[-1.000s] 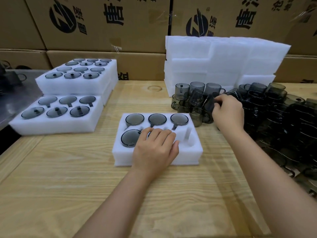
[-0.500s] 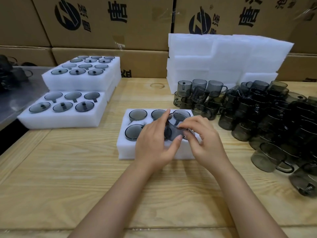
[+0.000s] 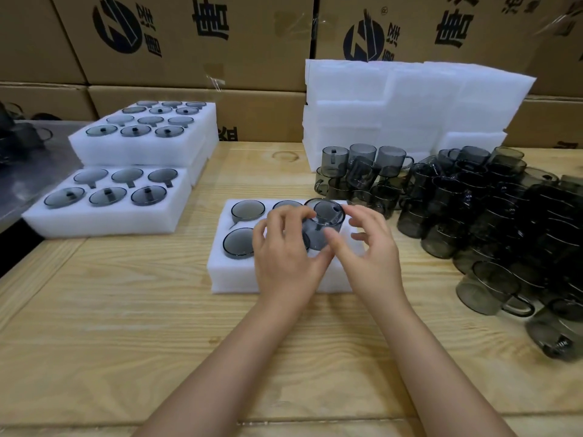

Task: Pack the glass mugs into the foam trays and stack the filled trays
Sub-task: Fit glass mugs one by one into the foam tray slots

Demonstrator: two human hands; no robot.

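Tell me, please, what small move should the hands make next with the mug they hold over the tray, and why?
Probably lower the mug into the open pocket at the front right of the foam tray. The left hand grips it just above that corner, the right hand is open beside it, and the pockets still in view already hold mugs.
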